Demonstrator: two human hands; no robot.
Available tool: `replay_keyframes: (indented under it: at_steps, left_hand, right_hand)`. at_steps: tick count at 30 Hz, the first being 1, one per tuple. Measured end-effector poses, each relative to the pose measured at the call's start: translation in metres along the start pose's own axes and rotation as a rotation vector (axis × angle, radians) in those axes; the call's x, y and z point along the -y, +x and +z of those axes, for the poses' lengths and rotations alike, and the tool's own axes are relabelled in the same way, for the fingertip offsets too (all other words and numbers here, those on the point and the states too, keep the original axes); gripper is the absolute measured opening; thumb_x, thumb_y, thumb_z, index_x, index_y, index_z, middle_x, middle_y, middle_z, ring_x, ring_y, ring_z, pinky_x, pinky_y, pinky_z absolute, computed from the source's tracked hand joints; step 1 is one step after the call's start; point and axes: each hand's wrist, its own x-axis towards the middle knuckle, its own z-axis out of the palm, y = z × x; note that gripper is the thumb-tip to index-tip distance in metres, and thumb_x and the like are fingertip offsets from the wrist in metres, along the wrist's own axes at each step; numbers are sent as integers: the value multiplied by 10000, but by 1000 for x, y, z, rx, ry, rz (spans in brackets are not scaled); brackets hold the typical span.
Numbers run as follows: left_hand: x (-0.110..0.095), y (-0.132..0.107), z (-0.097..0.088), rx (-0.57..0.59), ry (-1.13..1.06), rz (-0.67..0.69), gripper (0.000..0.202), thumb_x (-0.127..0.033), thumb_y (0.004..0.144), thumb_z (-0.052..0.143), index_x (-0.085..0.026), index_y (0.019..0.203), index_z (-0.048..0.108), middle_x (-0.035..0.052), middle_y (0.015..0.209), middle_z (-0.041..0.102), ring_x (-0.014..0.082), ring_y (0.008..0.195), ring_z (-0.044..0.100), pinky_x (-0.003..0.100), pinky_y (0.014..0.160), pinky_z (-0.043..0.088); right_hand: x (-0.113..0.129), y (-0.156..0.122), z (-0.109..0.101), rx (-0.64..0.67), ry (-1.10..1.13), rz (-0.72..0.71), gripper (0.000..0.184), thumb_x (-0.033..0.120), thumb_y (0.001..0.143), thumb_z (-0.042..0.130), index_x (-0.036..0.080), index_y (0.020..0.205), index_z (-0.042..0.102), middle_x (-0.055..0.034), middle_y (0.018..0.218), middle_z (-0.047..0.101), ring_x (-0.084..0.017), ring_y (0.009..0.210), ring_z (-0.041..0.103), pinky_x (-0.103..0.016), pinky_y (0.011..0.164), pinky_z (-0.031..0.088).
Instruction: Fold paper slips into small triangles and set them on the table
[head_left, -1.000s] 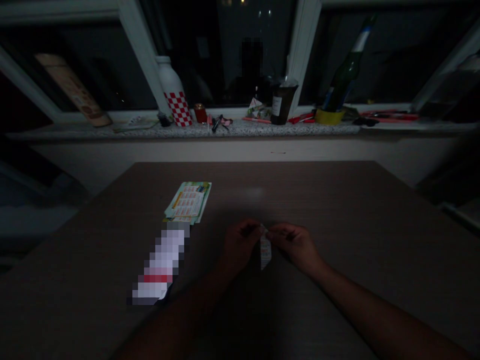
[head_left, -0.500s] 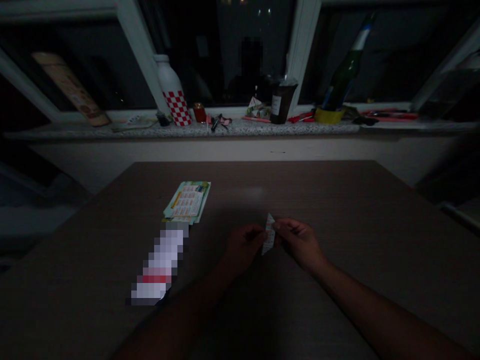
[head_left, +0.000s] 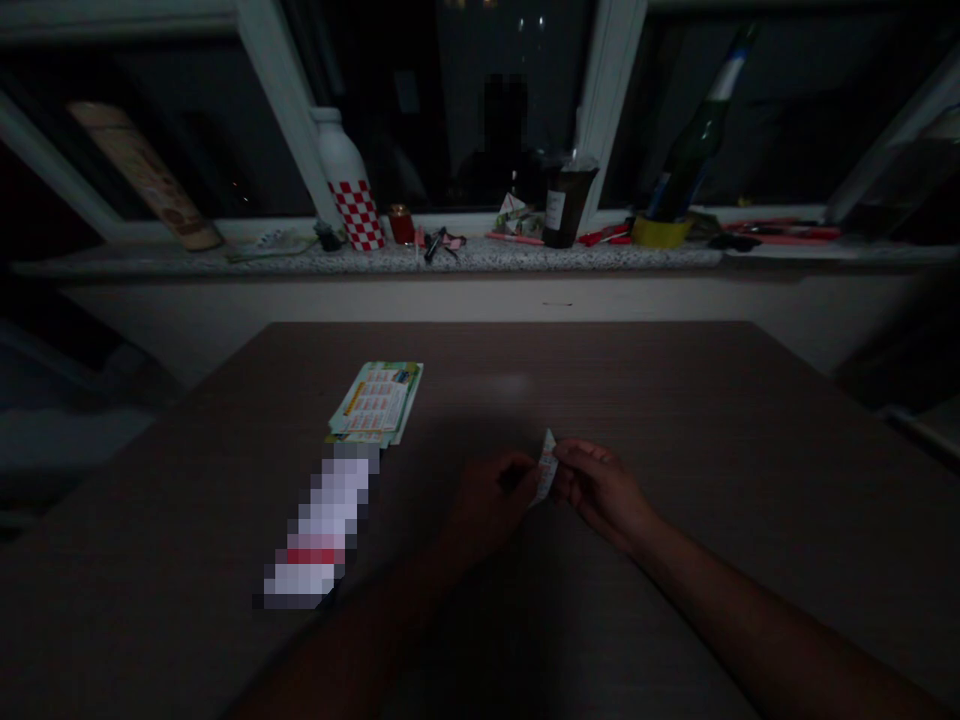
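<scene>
A small white slip of paper stands on edge between my two hands, just above the brown table. My left hand pinches its left side with closed fingers. My right hand pinches its right side, fingers curled. Both forearms reach in from the bottom of the view. The light is dim and the print on the slip cannot be read.
A green printed leaflet lies on the table to the left, with a long pixelated strip below it. The windowsill behind holds a checked bottle, a dark cup, a green bottle and small clutter.
The slip hung down from the fingertips a second ago; now it is turned upward and looks shorter, held tighter between both hands, which shifted slightly right.
</scene>
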Motion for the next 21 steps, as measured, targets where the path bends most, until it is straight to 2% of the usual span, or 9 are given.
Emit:
replay_keyframes:
  at_steps: [4,7,13,17,21]
  left_hand:
    - [2,1,-2,-70,-18,-22,185,-337,807,572,-182,792,672,14,738,675,151,681,591,245,645,432]
    - [1,1,-3,-63,-45,-26,182,-333,813,568,-185,825,673,13,766,681,153,708,597,243,662,437]
    - [2,1,-2,13,-90,0,185,-335,813,578,-190,884,669,22,841,681,164,797,609,255,731,444]
    - [5,1,-2,-10,-20,11,177,-324,818,571,-186,885,658,22,832,671,161,786,603,257,724,443]
    - [7,0,-2,-43,-23,0,161,-302,816,570,-180,878,654,22,828,671,158,773,605,251,706,444]
  right_hand:
    - [-7,2,-3,-49,-132,-99,216,335,674,753,170,770,653,25,548,596,-93,465,504,-229,490,410]
    - [-11,4,-5,-98,-165,-115,247,327,649,778,178,802,653,6,643,650,-107,537,557,-232,537,423]
    - [-11,4,-7,-125,-188,-136,230,322,644,781,186,802,683,8,662,658,-97,553,551,-220,547,407]
    - [-13,3,-9,-89,-222,-150,207,328,685,757,184,819,695,1,688,657,-108,606,563,-232,592,418]
    - [-15,3,-9,-114,-284,-151,250,318,631,796,186,818,696,19,644,638,-96,557,536,-224,548,394]
